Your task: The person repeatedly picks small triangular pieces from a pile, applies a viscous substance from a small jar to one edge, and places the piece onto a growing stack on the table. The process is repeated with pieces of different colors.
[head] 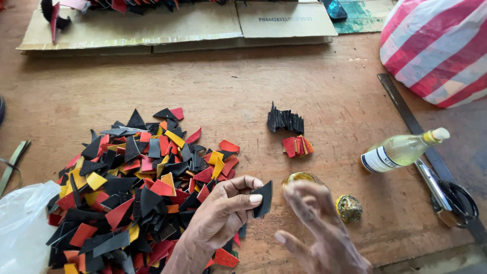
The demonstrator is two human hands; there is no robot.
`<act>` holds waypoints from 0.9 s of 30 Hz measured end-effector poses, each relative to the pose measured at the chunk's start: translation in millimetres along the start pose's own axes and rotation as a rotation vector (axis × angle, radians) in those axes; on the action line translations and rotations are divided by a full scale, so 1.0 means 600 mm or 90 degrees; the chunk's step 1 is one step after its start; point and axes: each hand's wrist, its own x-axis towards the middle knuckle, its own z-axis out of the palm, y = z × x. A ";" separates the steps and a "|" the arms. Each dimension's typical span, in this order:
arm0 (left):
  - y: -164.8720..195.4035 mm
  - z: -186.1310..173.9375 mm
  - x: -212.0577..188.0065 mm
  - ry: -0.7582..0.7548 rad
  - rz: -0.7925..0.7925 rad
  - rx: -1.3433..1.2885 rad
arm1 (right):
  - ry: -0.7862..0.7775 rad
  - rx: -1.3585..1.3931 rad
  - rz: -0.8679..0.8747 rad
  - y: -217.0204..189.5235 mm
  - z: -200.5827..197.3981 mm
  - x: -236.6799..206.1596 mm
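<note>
My left hand point(219, 215) pinches a small black cut piece point(264, 198) between thumb and fingers, just right of a big heap of black, red and yellow cut pieces point(137, 187). My right hand point(318, 228) is blurred, fingers spread, holding nothing, hovering over a small open glue tin point(300, 178). Beside it lies the tin's gold lid point(349, 208). Farther back on the table stand a row of sorted black pieces point(285, 120) and a smaller row of red and yellow pieces point(297, 146).
A clear bottle of pale liquid point(401, 150) lies at the right, by scissors point(449, 195) and a long metal ruler point(406, 114). A red-and-white striped bag point(439, 48) sits back right, flat cardboard point(152, 28) along the back, a plastic bag point(23, 228) at the near left.
</note>
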 end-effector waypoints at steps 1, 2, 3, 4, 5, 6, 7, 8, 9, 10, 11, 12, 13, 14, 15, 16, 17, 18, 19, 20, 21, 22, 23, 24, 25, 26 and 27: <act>-0.001 0.001 0.000 0.011 -0.008 0.003 | -0.015 -0.015 0.010 0.001 0.002 -0.001; -0.002 0.002 0.000 0.021 -0.013 0.006 | -0.030 -0.031 0.017 0.002 0.005 -0.002; -0.001 0.002 0.000 0.031 -0.017 0.010 | -0.045 -0.047 0.023 0.001 0.006 -0.004; 0.000 0.003 0.002 0.035 -0.013 0.009 | -0.031 -0.076 -0.028 0.000 0.006 -0.006; 0.002 0.003 0.003 0.042 -0.007 0.005 | -0.019 -0.103 -0.081 -0.003 0.006 -0.008; 0.004 0.004 0.003 0.050 -0.001 0.000 | -0.010 -0.129 -0.133 -0.006 0.005 -0.010; 0.005 0.005 0.001 0.048 0.001 0.006 | -0.007 -0.126 -0.129 -0.008 0.006 -0.008; 0.006 0.007 -0.001 0.044 -0.001 0.014 | -0.003 -0.124 -0.122 -0.008 0.006 -0.006; 0.007 0.010 -0.003 0.040 -0.006 0.023 | 0.003 -0.122 -0.113 -0.007 0.005 -0.002; 0.005 0.015 -0.007 0.000 0.011 0.059 | 0.004 -0.112 -0.079 -0.004 0.003 0.004; 0.003 0.021 -0.013 -0.042 0.026 0.097 | 0.007 -0.103 -0.045 0.003 -0.001 0.012; 0.002 0.026 -0.016 -0.086 0.041 0.136 | 0.011 -0.095 -0.012 0.011 -0.006 0.020; 0.006 0.031 -0.014 -0.086 0.081 0.198 | 0.043 -0.108 0.025 0.016 -0.013 0.024; 0.011 0.036 -0.011 -0.084 0.122 0.259 | 0.073 -0.119 0.060 0.021 -0.022 0.025; 0.017 0.038 -0.005 -0.081 0.165 0.319 | 0.100 -0.130 0.095 0.024 -0.030 0.024; 0.024 0.041 0.009 -0.018 0.382 0.593 | 0.125 -0.116 0.097 0.025 -0.037 0.020; 0.035 0.040 0.033 0.054 0.600 0.865 | 0.149 -0.102 0.100 0.025 -0.041 0.016; 0.048 0.039 0.063 0.120 0.585 0.903 | 0.177 -0.090 0.102 0.025 -0.044 0.011; 0.059 0.036 0.095 0.187 0.567 0.940 | 0.187 -0.075 0.086 0.025 -0.045 0.007; 0.065 0.031 0.121 0.201 0.551 0.956 | 0.197 -0.059 0.069 0.025 -0.044 0.004; 0.073 0.025 0.150 0.213 0.537 0.972 | 0.210 -0.045 0.052 0.025 -0.043 0.001; 0.082 0.019 0.181 0.187 0.560 0.954 | 0.215 -0.032 0.059 0.025 -0.043 -0.002; 0.087 0.010 0.204 0.164 0.581 0.934 | 0.217 -0.016 0.068 0.025 -0.043 -0.006; 0.090 -0.001 0.221 0.167 0.573 0.920 | 0.219 -0.001 0.076 0.025 -0.044 -0.009; 0.094 -0.009 0.238 0.166 0.566 0.906 | 0.228 0.009 0.084 0.025 -0.045 -0.013; 0.094 -0.018 0.254 0.164 0.558 0.890 | 0.237 0.017 0.094 0.025 -0.047 -0.018; 0.093 -0.026 0.266 0.179 0.553 0.882 | 0.246 0.026 0.105 0.026 -0.049 -0.023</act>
